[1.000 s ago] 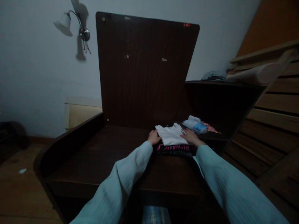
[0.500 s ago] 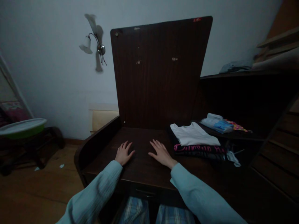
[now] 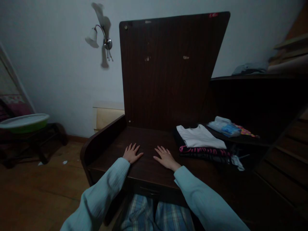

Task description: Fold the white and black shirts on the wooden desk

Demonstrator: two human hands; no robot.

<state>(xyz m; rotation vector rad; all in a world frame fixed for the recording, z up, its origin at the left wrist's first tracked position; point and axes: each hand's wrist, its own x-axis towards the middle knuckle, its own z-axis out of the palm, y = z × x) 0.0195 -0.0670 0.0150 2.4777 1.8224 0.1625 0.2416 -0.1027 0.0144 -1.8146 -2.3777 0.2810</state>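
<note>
My left hand [image 3: 132,153] lies palm down on the dark wooden desk top [image 3: 146,165], its fingers spread and holding nothing. To its right, my right hand [image 3: 166,158] rests flat on the same surface, also open, with the fingers a little apart. A stack of folded clothes sits just beyond and right of my right hand, not touched by it. On top of that stack is a white shirt [image 3: 202,137]; under it lies a black garment with pink lettering [image 3: 204,150].
A tall dark back panel [image 3: 168,73] rises behind the desk. Right of the clothes, a shelf bears a blue and white plastic package [image 3: 224,127]. A curved side rail [image 3: 103,138] edges the desk's left. A green basin [image 3: 26,123] stands on a stool at far left.
The view has shifted slightly. My left hand sits a bit further right in the picture, nearer my right hand. Both hands stay flat and spread on the desk.
</note>
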